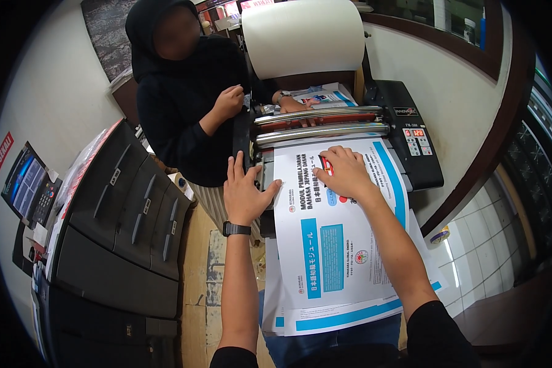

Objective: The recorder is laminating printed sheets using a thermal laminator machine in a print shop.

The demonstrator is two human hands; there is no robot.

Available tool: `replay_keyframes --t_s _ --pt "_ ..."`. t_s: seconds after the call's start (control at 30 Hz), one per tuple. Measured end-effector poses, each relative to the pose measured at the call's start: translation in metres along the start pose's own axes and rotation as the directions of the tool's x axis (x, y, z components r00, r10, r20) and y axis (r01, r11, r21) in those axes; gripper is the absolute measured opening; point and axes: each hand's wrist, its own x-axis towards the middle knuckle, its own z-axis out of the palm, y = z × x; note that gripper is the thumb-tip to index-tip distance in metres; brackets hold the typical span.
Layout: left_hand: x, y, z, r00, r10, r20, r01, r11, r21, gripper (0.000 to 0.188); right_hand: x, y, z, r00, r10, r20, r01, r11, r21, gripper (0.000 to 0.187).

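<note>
A long printed sheet (325, 270) with white ground and blue bands runs from my lap up to a roll laminator (405, 132). Its far edge is at the front metal roller (325, 134). My right hand (346, 175) lies on the sheet with its fingers spread, holding nothing. To the left, my left hand (245, 193) is open, fingers apart, with the thumb at the sheet's left edge and the fingers by the laminator's left side. More printed sheets (276, 306) show beneath this one.
A large roll of pale film (303, 37) sits on top of the laminator. Across from me stands a person in black (190, 104), one hand behind the rollers on another print (328, 98). A dark printer (122, 208) stands at the left. A tape roll (440, 235) is at the right.
</note>
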Motion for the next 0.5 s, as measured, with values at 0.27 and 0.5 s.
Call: replay_keyframes --t_s 0.27,0.5 --pt "-0.0029 0.0012 -0.0019 1.0 0.011 -0.011 -0.01 1.0 0.008 0.059 -0.0005 -0.0015 -0.0023 1.0 0.017 0.017 -0.017 1.0 0.01 0.06" --pt "-0.0071 0.0021 -0.0041 1.0 0.009 -0.017 -0.009 1.0 0.009 0.058 -0.001 -0.0025 -0.002 0.999 0.024 0.025 -0.024 1.0 -0.004 0.061"
